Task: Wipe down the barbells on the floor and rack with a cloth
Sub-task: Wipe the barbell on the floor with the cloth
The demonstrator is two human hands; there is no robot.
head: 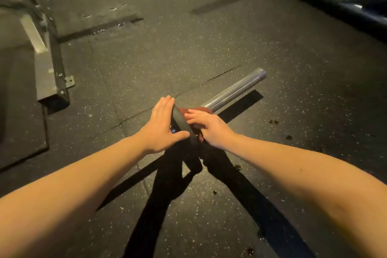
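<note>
- Chrome barbell sleeve lies on speckled rubber floor, end pointing up-right.
- L hand flat, fingers together, against black plate edge.
- R hand presses reddish cloth onto bar beside plate, fingers curled on it.

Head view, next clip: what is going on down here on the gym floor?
A person is bent over a barbell lying on the speckled rubber floor. The left hand steadies a dark plate on the bar, palm flat against it. The right hand presses a reddish cloth where the chrome sleeve meets that plate. The sleeve's far end is bare. A metal rack base sits at left.
</note>
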